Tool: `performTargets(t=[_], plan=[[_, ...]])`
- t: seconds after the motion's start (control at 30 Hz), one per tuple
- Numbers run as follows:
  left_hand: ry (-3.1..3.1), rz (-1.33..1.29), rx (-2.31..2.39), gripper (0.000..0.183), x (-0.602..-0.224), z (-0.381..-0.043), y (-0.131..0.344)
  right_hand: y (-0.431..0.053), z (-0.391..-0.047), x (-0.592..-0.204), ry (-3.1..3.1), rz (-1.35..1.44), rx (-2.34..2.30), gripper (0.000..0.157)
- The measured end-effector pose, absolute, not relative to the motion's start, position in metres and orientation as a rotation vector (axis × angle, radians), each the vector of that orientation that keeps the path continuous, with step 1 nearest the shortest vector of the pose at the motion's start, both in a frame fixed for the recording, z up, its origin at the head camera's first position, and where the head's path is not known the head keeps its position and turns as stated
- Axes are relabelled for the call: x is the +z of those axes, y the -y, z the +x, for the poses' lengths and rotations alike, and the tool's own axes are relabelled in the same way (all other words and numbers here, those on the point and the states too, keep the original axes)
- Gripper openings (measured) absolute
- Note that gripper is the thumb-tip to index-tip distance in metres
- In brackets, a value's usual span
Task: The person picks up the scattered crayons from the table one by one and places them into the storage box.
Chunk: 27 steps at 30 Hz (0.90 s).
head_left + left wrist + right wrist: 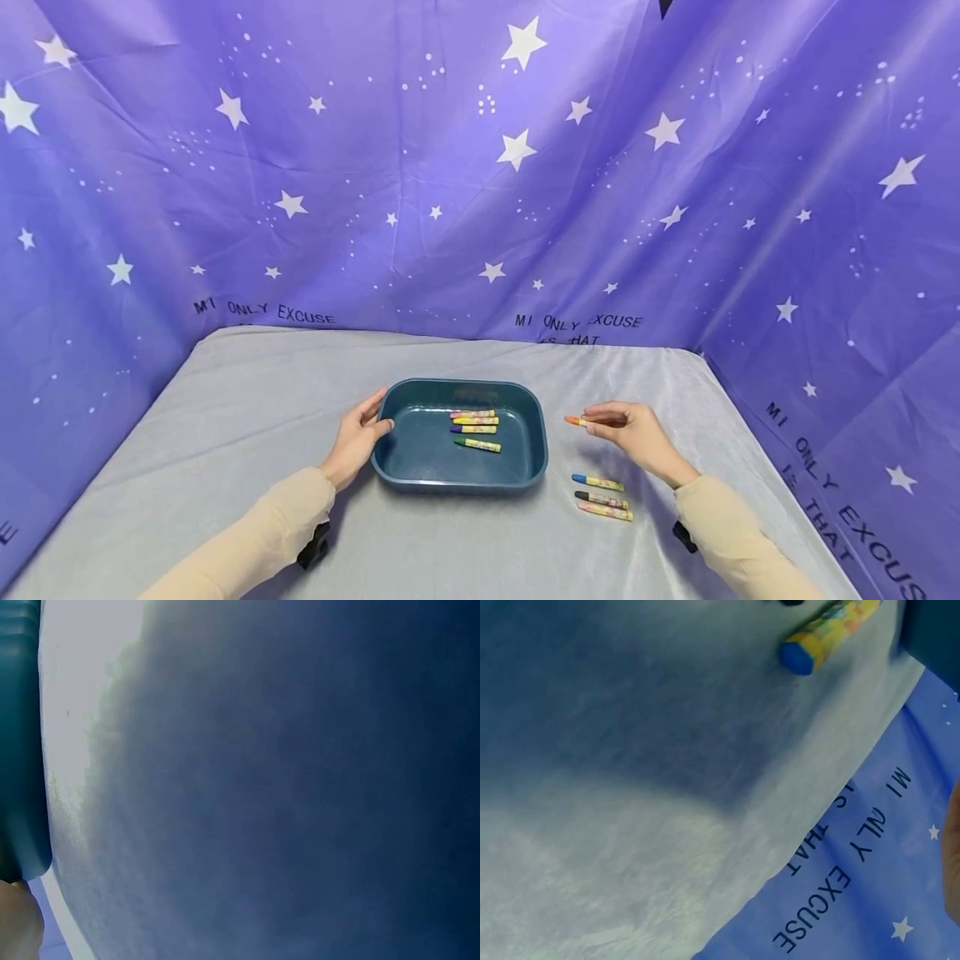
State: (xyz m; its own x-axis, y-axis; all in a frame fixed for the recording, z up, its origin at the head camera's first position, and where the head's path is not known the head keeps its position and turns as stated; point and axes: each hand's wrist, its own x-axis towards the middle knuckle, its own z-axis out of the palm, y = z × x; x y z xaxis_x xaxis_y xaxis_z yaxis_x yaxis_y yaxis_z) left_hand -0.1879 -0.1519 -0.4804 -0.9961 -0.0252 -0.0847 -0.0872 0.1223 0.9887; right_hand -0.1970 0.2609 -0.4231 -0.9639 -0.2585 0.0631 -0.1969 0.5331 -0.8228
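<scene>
A dark teal rectangular tray (420, 482) stands on the table. My left hand (356, 437) grips its left rim, thumb over the edge and fingers along the outside. Inside the tray lie several crayons, among them a green crayon (480, 446) and a purple crayon (476, 430). Right of the tray, my right hand (633, 432) pinches an orange crayon (576, 421) above the cloth, its tip pointing left. Below that hand, a blue crayon (600, 482), a black crayon (602, 500) and a pink crayon (606, 512) lie on the cloth.
A grey cloth (465, 550) covers the table. Purple curtains (450, 167) with white stars and lettering stand behind it and along both sides. In the right wrist view, the blue crayon's end (799, 658) shows near the tray (934, 641).
</scene>
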Motion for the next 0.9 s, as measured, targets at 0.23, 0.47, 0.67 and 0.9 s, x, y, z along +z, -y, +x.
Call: performTargets(t=[0.23, 0.47, 0.67, 0.9], plan=[[-2.305, -0.112, 2.043, 0.060, -0.479, -0.185, 0.151, -0.254, -0.197, -0.424, -2.655, -0.439, -1.452, 0.030], [-2.316, -0.116, 2.045, 0.061, -0.480, -0.187, 0.150, -0.248, -0.200, -0.417, -2.666, -0.427, -1.483, 0.032], [-2.316, -0.113, 2.047, 0.061, -0.478, -0.188, 0.151, -0.234, -0.205, -0.413, -2.669, -0.442, -1.492, 0.033], [-2.329, -0.109, 2.038, 0.061, -0.478, -0.187, 0.151, -0.199, -0.209, -0.409, -2.631, -0.433, -1.495, 0.030]])
